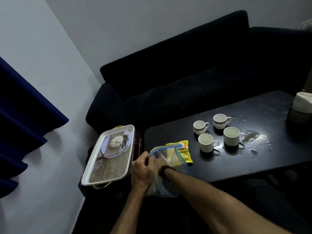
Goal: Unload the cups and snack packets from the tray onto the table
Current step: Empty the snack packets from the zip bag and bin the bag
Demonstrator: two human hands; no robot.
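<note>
A white tray (94, 166) with a pumpkin picture lies bare on a small side stand, left of the dark table (253, 157). Several white cups (206, 142) stand together on the table. A yellow snack packet (184, 152) lies near the table's left front corner. Over that corner is a clear zip bag with a blue rim (175, 159). My left hand (141, 171) grips the bag's left edge. My right hand (157, 163) is pushed inside the bag up to the wrist, and what its fingers hold is hidden.
A dark sofa (185, 81) runs behind the table. A white object (303, 103) sits at the table's far right edge. Wet patches (251, 136) shine on the table right of the cups. A blue curtain (22, 124) hangs at the left wall.
</note>
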